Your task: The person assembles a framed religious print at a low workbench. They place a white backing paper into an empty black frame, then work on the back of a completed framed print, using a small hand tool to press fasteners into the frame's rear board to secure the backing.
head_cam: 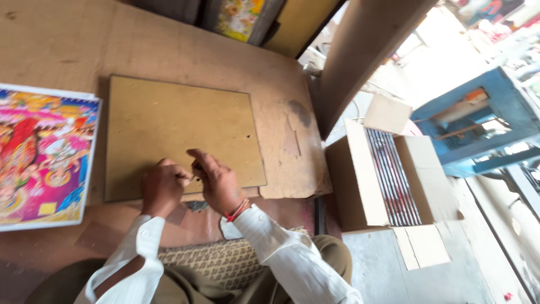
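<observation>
The flat rectangular tan hardboard panel (180,135) lies face down on the worn brown wooden worktop (67,45), its near edge just in front of the seated person. A few small dark holes dot its surface.

Both hands work at the panel's near edge, close together. The left hand (163,187) is curled into a loose fist, knuckles up, resting on the panel; something thin and dark shows between its fingertips and those of the other hand, too small to identify. The right hand (216,183), with a red thread band (238,210) at the wrist, has its fingers bent and pinched toward the same spot; whether it grips that small item cannot be told. White shirt sleeves cover both forearms.

Left of the panel, just apart from it, lies a stack of brightly coloured printed pictures with white borders (42,155). Right of the panel, past the worktop's edge, stands an open brown cardboard box (351,186) packed with thin upright sheets or frames seen edge-on. Beyond the box, farther right, stands a blue wooden frame structure (484,124). Nearer than the panel, a patterned woven mat (219,262) lies at the person's lap.
</observation>
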`<state>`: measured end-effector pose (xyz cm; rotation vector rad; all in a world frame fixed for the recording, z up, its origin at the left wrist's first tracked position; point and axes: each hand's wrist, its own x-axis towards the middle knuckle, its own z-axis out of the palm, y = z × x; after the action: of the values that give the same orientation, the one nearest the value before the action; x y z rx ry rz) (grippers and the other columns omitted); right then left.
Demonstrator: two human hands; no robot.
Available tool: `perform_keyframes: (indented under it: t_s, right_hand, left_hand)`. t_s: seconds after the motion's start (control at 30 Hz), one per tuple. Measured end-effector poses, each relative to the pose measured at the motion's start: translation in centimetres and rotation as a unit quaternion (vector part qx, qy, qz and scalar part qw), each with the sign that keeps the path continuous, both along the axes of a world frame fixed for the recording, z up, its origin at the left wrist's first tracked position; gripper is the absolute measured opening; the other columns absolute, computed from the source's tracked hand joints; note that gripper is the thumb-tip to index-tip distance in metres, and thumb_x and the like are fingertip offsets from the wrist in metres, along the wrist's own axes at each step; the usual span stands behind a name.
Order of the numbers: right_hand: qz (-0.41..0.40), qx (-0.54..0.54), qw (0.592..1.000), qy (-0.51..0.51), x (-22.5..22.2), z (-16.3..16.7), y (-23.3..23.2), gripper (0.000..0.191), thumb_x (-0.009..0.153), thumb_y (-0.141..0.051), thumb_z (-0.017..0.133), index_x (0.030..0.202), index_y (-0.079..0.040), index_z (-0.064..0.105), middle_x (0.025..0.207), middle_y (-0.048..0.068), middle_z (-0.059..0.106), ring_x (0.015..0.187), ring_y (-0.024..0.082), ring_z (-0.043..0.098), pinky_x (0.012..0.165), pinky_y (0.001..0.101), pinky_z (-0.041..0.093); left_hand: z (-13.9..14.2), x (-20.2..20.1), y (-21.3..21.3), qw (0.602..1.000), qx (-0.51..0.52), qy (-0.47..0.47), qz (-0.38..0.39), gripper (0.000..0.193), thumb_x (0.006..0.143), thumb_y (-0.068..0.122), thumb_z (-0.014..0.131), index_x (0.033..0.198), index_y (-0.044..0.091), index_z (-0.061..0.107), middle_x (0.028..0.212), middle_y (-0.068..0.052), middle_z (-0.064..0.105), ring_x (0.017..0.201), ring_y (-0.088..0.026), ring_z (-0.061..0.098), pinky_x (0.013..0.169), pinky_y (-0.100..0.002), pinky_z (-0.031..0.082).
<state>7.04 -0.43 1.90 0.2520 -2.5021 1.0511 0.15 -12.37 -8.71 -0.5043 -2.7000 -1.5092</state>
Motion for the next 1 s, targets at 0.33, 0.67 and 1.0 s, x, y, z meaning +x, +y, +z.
perform_keyframes:
  t_s: [0.33,0.67,1.0]
  right_hand:
    - [-0.1,-0.101,0.99,0.004,3.9,0.1,3.2,0.039,0.098,0.004,0.063,0.136,-0.004,0.058,0.101,0.011,0.073,0.091,0.02,0.073,0.081,0.0293,0.058]
    - [-0.19,-0.185,0.964,-0.014,6.7,0.6,5.4,0.053,0.094,0.002,0.061,0.146,-0.004,0.05,0.083,0.008,0.063,0.071,0.016,0.06,0.064,0.0289,0.052]
    - [-0.344,-0.481,0.765,-0.257,6.5,-6.5,13.1,0.013,0.088,-0.014,0.063,0.086,-0.004,0.071,0.065,0.005,0.062,0.046,0.014,0.046,0.041,0.0312,0.033]
  left_hand:
    - [-0.8,-0.3,0.4,0.994,-0.104,-0.015,0.002,0.001,0.075,0.016,0.079,0.075,0.015,0.079,0.097,-0.003,0.072,0.091,-0.028,0.069,0.083,-0.048,0.05]
    - [1.2,0.9,0.8,0.997,-0.077,0.027,-0.001,0.003,0.074,0.015,0.08,0.076,0.015,0.077,0.096,-0.006,0.074,0.088,-0.031,0.071,0.078,-0.044,0.055]
    - [0.5,1.9,5.1,0.999,0.046,0.021,0.004,0.01,0.077,0.006,0.067,0.068,0.002,0.063,0.062,-0.018,0.06,0.056,-0.033,0.061,0.055,-0.043,0.046]
